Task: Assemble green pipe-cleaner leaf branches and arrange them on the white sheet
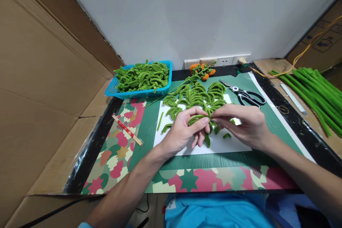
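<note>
Both my hands meet over a white sheet (176,146) on the table, closed on a cluster of bent green pipe cleaners (197,118). My left hand (188,126) pinches the cluster between thumb and fingers from the left. From the right, the fingertips of my right hand (240,121) press on it, covering part of it. Some green loops hang below the fingers. Just beyond lie several folded green pipe-cleaner leaves (195,96) in a loose pile. A short straight green piece (160,121) rests at the sheet's left side, and a small bent piece (227,135) lies by my right hand.
A blue basket (133,94) heaped with green loops stands at the back left. Scissors (244,94), orange pipe-cleaner flowers (203,71) and wrapped chopsticks (127,129) lie around the sheet. Long green stems (317,96) and a pale cutter-like tool (294,99) are at right. Cardboard (48,78) walls the left.
</note>
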The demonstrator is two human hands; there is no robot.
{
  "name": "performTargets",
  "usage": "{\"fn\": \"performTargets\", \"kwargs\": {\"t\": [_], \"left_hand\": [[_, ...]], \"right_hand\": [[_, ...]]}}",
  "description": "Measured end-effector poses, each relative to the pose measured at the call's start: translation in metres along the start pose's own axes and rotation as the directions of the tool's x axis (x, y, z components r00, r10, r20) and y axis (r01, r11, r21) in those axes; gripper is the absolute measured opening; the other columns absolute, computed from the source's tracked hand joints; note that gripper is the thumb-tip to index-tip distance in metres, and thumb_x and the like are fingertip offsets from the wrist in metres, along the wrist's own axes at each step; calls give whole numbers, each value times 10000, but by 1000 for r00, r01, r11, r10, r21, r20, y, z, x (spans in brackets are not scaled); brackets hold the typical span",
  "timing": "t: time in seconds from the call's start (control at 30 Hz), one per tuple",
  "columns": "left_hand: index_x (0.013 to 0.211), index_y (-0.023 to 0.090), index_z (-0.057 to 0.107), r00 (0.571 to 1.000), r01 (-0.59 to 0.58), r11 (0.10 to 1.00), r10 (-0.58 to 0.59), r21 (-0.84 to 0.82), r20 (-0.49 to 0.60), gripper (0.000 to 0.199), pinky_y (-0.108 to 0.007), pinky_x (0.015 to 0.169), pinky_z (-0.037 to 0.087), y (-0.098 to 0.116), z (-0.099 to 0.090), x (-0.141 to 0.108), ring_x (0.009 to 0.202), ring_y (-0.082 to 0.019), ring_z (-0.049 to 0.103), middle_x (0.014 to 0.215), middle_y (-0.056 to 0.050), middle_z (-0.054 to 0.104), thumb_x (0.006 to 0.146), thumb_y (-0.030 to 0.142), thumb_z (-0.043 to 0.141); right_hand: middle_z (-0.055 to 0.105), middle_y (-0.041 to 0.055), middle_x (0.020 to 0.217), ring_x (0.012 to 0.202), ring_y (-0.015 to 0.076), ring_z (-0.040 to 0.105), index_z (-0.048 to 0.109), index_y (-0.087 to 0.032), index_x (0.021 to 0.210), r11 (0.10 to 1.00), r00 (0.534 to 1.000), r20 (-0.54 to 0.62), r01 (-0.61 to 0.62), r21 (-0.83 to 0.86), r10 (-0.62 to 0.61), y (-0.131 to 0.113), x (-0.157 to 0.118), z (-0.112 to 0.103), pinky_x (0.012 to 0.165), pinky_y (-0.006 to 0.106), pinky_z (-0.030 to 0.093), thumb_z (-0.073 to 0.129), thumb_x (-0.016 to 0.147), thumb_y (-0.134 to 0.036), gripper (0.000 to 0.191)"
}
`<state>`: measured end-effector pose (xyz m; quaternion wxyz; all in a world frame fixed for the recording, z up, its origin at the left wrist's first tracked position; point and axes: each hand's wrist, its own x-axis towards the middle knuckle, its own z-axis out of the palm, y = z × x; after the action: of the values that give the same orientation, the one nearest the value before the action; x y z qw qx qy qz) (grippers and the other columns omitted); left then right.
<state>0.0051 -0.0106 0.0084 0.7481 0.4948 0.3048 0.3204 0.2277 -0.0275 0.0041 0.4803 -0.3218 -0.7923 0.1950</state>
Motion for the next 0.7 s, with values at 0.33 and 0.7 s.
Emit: {"fn": "performTargets", "kwargs": {"t": [0.33,0.7], "left_hand": [[910,173,584,983,166,983,-159,-81,93,314,-108,335,421,5,-3,-1,398,-49,544,680,37,683,954,370,825],[835,141,620,952,266,964,-259,-24,162,304,-116,363,454,17,-8,-5,431,-87,645,669,-3,708,938,320,843]], "right_hand": [[805,73,986,734,158,733,690,-186,1226,890,949,118,314,-331,-291,12,-12,-7,619,257,548,565,1000,9,324],[731,77,822,657,164,656,702,-143,1105,933,943,136,322,-160,-302,3,-13,6,594,289,495,606,1014,-70,151]]}}
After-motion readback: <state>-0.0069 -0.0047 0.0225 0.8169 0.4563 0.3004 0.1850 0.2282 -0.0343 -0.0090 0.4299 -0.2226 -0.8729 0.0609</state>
